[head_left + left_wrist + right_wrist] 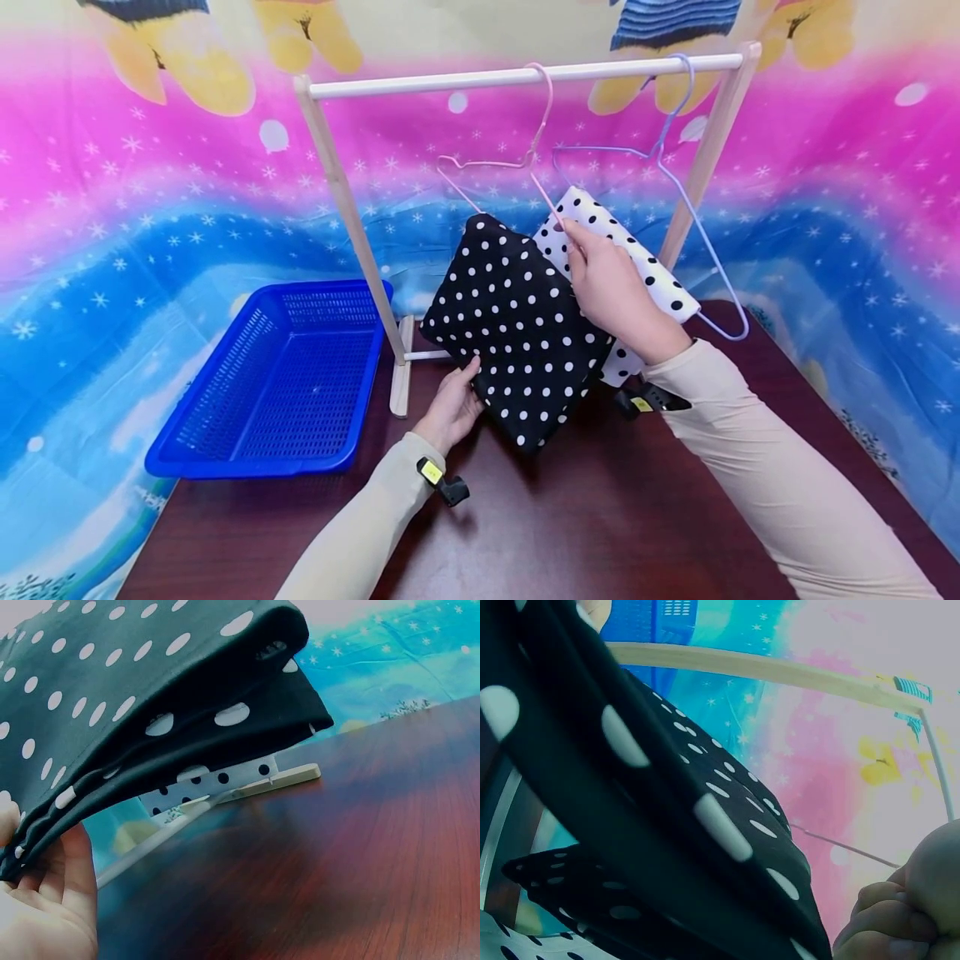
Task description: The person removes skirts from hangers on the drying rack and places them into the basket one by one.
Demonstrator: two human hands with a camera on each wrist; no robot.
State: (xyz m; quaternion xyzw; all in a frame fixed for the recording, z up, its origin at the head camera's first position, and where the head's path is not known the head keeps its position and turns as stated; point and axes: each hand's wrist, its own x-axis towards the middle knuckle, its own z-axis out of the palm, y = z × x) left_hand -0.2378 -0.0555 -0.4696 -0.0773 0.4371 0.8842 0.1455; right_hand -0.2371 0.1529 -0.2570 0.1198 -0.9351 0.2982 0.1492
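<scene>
A black cloth with white dots point(517, 325) hangs folded over a pink hanger point(550, 96), tilted, with the hook over the rack's top bar. My right hand point(611, 279) grips the hanger's right side just above the cloth; curled fingers point(889, 919) show in the right wrist view. At the cloth's lower left edge, my left hand point(452, 406) pinches the fabric between thumb and fingers. The folded layers point(187, 712) spread apart in the left wrist view. Behind, a white cloth with black dots point(615, 237) hangs on a lavender hanger point(705, 233), partly hidden.
The wooden rack point(450, 82) stands on a dark red-brown table point(517, 533). Left of it is a blue perforated basket point(168, 433) with nothing visible inside. A colourful printed backdrop point(112, 208) surrounds the table.
</scene>
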